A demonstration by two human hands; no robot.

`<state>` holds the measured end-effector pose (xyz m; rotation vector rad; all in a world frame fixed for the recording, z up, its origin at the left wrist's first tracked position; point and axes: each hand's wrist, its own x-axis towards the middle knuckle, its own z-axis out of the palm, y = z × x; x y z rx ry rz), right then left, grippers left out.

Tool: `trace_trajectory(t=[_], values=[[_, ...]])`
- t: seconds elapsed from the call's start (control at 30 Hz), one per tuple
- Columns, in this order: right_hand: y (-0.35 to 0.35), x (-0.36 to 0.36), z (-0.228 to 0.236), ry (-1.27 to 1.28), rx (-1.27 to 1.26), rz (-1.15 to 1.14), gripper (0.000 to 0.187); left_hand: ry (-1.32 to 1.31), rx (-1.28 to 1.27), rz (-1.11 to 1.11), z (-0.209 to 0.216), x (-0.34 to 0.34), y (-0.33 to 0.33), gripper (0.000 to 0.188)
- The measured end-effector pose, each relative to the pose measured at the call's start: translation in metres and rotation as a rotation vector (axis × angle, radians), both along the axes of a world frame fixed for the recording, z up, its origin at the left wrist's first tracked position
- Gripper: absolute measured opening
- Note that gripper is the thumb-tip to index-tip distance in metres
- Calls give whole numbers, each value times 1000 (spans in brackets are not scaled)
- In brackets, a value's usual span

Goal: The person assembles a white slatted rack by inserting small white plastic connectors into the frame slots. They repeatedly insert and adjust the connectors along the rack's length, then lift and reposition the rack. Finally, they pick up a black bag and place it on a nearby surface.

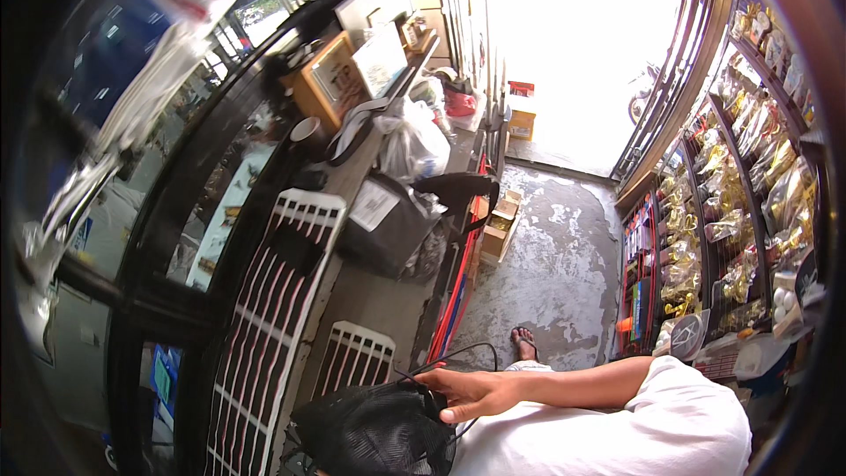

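My right hand (480, 390) reaches in from the right, its forearm below a white sleeve. Its thumb and fingers are at the rim of a black mesh bag (370, 427), the fingertips partly hidden by dark material. The bag sits low in the view, beside my white-clothed lap, its lower part cut off by the frame edge. From its top a thin black cord (480, 345) loops up and round past my hand. My left hand does not show.
A white-framed rack (251, 335) and a smaller one (357, 348) lie left on a counter. Farther along are a black bag (388, 234), a white plastic bag (414, 143) and a wooden box (328, 84). Shelves of packed goods (736, 185) line the right; a cardboard box (498, 227) stands on the floor.
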<state>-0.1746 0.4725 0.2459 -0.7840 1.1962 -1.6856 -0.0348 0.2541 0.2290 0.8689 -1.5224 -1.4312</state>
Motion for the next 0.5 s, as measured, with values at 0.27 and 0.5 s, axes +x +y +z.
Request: trace_trajectory(t=[0.27, 0.5], values=[[204, -86, 21, 414, 292, -1, 106, -15, -12, -127, 9, -112, 149, 67], [388, -153, 21, -30, -461, -378, 69, -47, -131, -454, 25, -200, 240, 71]])
